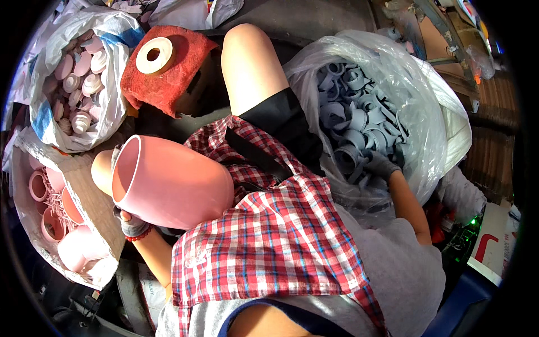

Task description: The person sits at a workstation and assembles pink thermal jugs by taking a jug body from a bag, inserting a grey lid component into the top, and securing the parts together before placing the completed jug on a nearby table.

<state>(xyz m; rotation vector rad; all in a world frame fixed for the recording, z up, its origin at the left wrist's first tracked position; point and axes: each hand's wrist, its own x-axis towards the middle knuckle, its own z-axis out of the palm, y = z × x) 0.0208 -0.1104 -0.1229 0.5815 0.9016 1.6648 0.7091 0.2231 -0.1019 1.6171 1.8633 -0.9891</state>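
Note:
A large pink plastic pot (179, 182) lies on its side across my lap, its open mouth facing left. My left hand (133, 226), in a grey glove with bare fingertips, grips it at the lower edge of the mouth. On the right, my gloved right hand (383, 167) reaches into a clear plastic bag (435, 140) full of grey-blue curved plastic parts (356, 115). It touches the parts near the bag's close side. Its fingers are partly hidden among them, so I cannot see whether it holds one.
A cream ring-shaped roll (155, 55) sits on a red cloth (185, 76) over a stand ahead. At left, a white bag (115, 106) holds pale pink caps, and a sack (98, 224) holds pink cups and shavings. Stacked cardboard (494, 135) stands at right.

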